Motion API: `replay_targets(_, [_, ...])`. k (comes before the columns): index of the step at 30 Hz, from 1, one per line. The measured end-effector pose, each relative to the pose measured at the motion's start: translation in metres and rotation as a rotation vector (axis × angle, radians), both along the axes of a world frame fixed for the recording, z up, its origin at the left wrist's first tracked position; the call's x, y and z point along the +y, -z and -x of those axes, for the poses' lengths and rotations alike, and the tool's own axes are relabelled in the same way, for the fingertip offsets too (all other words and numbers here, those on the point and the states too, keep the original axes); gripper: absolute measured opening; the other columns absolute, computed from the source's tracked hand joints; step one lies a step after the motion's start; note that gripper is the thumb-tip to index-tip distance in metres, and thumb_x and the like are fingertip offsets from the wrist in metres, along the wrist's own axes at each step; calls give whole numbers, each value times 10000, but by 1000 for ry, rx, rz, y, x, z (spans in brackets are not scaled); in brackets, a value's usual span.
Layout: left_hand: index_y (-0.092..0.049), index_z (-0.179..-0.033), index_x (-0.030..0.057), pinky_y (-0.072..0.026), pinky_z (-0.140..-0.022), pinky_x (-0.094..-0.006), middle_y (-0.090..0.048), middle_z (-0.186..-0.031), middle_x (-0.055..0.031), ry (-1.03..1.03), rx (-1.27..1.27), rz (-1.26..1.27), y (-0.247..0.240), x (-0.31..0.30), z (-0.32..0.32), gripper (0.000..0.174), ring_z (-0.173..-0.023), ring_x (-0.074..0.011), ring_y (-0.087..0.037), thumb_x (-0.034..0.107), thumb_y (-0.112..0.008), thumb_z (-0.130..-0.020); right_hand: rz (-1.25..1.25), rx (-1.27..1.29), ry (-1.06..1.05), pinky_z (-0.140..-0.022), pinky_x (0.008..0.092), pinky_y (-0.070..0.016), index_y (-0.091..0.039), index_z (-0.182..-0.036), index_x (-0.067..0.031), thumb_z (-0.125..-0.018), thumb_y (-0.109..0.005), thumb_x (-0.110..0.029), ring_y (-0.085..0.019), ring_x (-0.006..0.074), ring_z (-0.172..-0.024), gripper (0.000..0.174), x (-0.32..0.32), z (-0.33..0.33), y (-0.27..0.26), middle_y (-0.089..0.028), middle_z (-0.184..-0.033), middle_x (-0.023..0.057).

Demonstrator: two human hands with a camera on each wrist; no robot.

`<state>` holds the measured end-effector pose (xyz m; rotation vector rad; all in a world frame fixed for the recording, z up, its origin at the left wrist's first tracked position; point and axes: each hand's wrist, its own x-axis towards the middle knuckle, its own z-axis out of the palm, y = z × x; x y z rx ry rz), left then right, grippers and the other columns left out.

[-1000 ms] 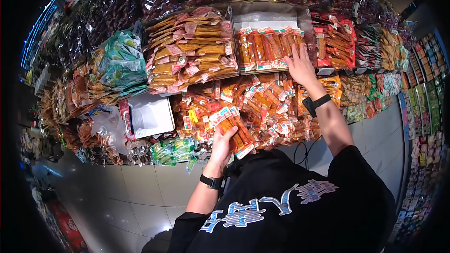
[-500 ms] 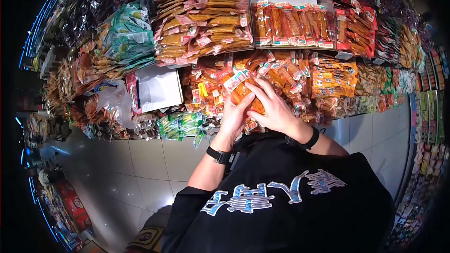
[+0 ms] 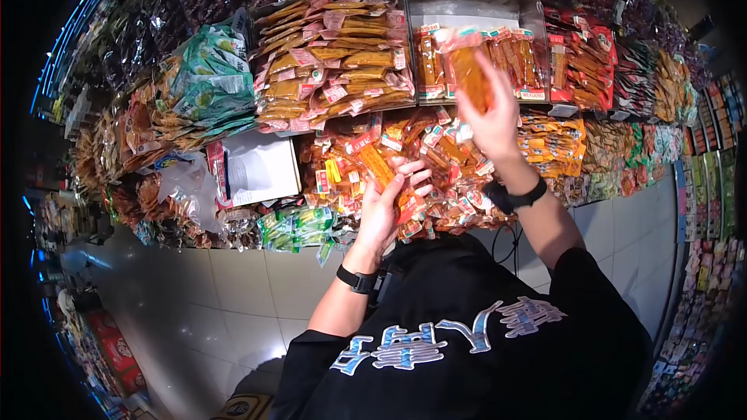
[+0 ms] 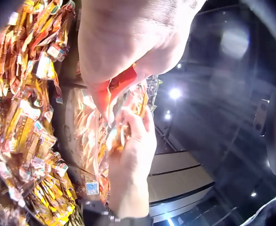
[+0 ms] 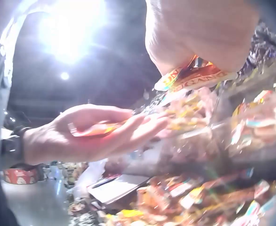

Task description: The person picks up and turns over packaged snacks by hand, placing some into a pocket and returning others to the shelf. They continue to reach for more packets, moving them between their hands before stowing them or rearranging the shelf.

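Note:
My left hand (image 3: 380, 208) holds a long orange snack packet (image 3: 375, 162) under its thumb, its fingers extended beneath, low over the heap of loose packets. In the right wrist view the same left hand (image 5: 100, 129) shows the packet lying flat along its palm. My right hand (image 3: 496, 113) grips orange-brown snack packets (image 3: 469, 74), blurred by motion, in front of the clear bin (image 3: 537, 43). Similar packets (image 3: 523, 58) stand upright in a row inside that bin. Exactly how many packets the right hand grips I cannot tell.
A stack of pink-labelled packets (image 3: 334, 54) fills the bin to the left. Below lie heaped loose packets (image 3: 459, 198), a white sheet (image 3: 261, 167) and green packets (image 3: 296, 227). Yellow packets (image 3: 554, 140) and red packets (image 3: 583, 70) lie to the right.
First the right hand was at the bin, then it came down to meet the left hand at the packets. Now it is raised toward the bin with packets, and fewer are in the left hand.

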<state>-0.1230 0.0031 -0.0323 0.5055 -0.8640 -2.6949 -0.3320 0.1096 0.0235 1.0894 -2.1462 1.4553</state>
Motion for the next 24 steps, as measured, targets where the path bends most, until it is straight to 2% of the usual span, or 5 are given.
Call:
replay_targets(2, [-449,-1287,32,-557,-955,-461,-610,-1225,-199,21,2,13,12,-2,-3,268,-1112,-321,-641,58,-461,-1021,-119,120,136,-967,399,-480,-545,-1369,-54,-828,-766,-177,-586,337,-1120,597,-8,43,-2,-521,-1285,188])
replay_targets(4, [-450,-1279,29,-563,-927,-452,-615,-1191,-195,22,-20,9,10,0,-4,262,-1078,-315,-649,52,-463,-1018,-620,190,305,-1126,512,-302,-479,-1438,-80,-927,-623,-440,-381,402,-1361,641,-14,70,28,-347,-1491,255])
replay_targets(7, [-449,-1282,23,-567,-892,-445,-618,-1155,-187,22,-40,14,11,2,-7,265,-1037,-306,-656,52,-463,-1018,-733,258,255,-1188,524,-159,-363,-1520,-115,-966,-515,-473,-235,411,-1458,677,-14,71,65,-274,-1558,266])
replay_targets(16, [-458,-1292,35,-579,-870,-431,-624,-1126,-179,22,-130,26,23,0,-17,275,-1003,-280,-664,41,-447,-1017,-749,257,189,-1211,526,-95,-456,-1484,-179,-990,-467,-498,-139,345,-1510,589,-12,71,61,-235,-1617,144])
replay_targets(24, [-459,-1306,28,-583,-853,-416,-624,-1127,-203,83,-109,46,24,7,-13,286,-1002,-292,-666,98,-448,-1029,-738,143,264,-1207,534,-85,-522,-1438,-282,-987,-461,-524,-107,372,-1509,516,-16,69,60,-180,-1616,205])
